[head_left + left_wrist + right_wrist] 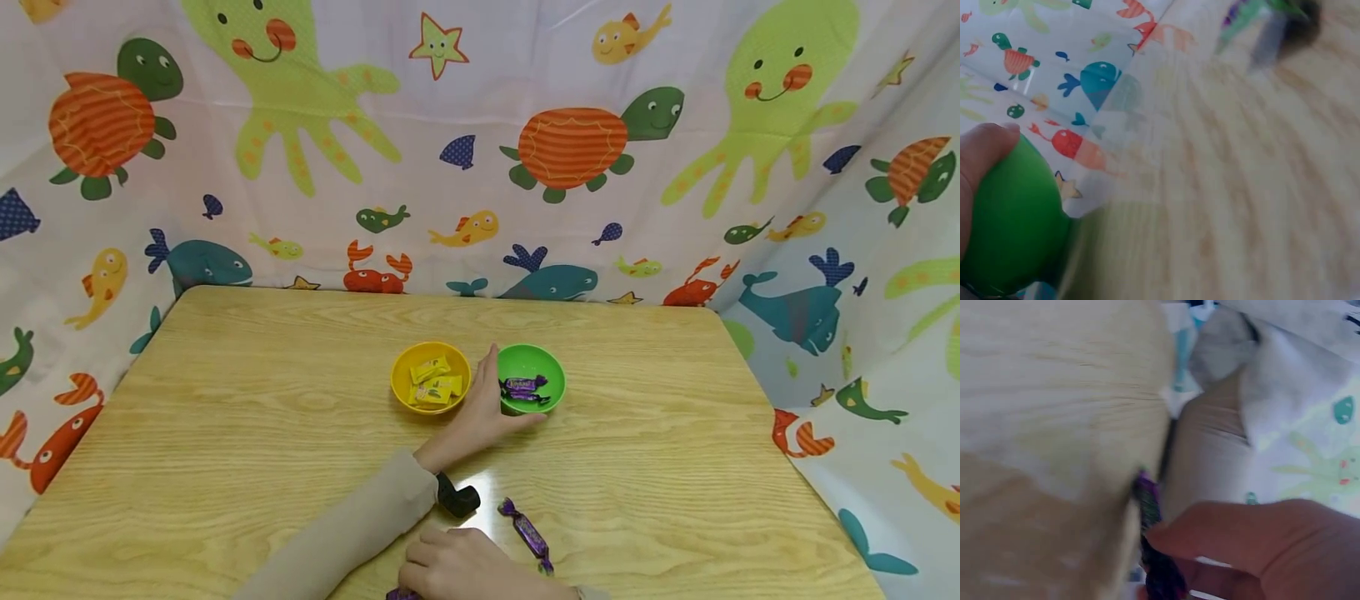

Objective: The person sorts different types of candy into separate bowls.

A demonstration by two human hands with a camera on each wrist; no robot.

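My left hand (483,404) wraps round the near left side of a green bowl (553,365), its thumb along the front. In the left wrist view, the thumb lies against the wall of the green bowl (1019,219). Several purple-wrapped candies (522,386) lie inside. At the near table edge, my right hand (468,567) pinches another purple-wrapped candy (403,594), mostly hidden under the fingers. The right wrist view shows the thumb on this candy (1149,509). One loose purple-wrapped candy (529,533) lies on the table just beyond the right hand.
A yellow bowl (397,371) with several yellow-wrapped candies (435,389) stands left of the green one. The wooden table (652,467) is backed by a curtain (480,75) printed with sea animals. A black camera piece (457,498) sits at the left wrist.
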